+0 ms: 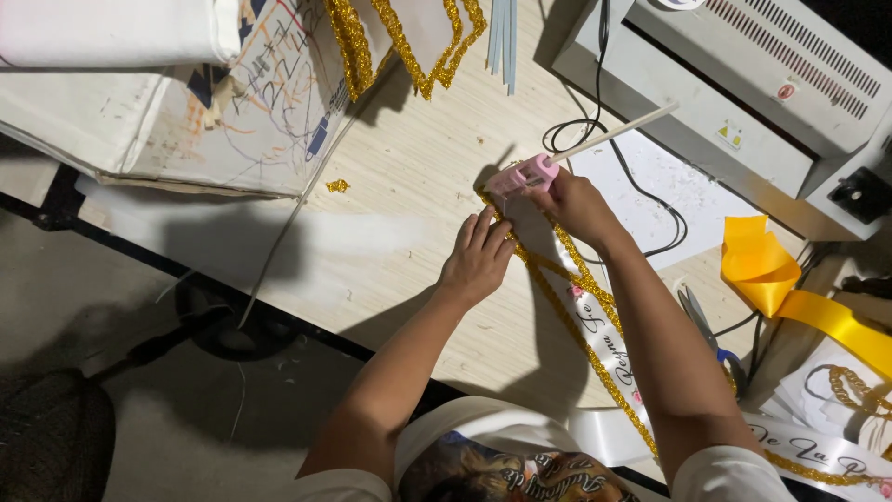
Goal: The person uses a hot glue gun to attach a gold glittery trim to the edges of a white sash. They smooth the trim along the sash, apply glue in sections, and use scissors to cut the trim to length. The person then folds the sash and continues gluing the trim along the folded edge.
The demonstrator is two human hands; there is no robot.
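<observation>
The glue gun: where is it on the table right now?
In the head view, the pink glue gun sits centre-top, held in the right hand over the sash, beside the left hand.

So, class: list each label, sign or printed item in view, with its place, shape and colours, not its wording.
Warning sticker: on the grey machine, top right; small, yellow and white.
Red sticker: same machine; small, round.
Sash: under both hands; white ribbon, gold trim, dark script.
Scribbled sheet: top left; white, multicoloured pen marks.

On the grey laminator (743, 84) at the upper right of the frame sit two small labels: a round red-and-white sticker (786, 91) on its top, and a pale rectangular sticker with yellow warning triangles (729, 136) on its front slope.
</observation>
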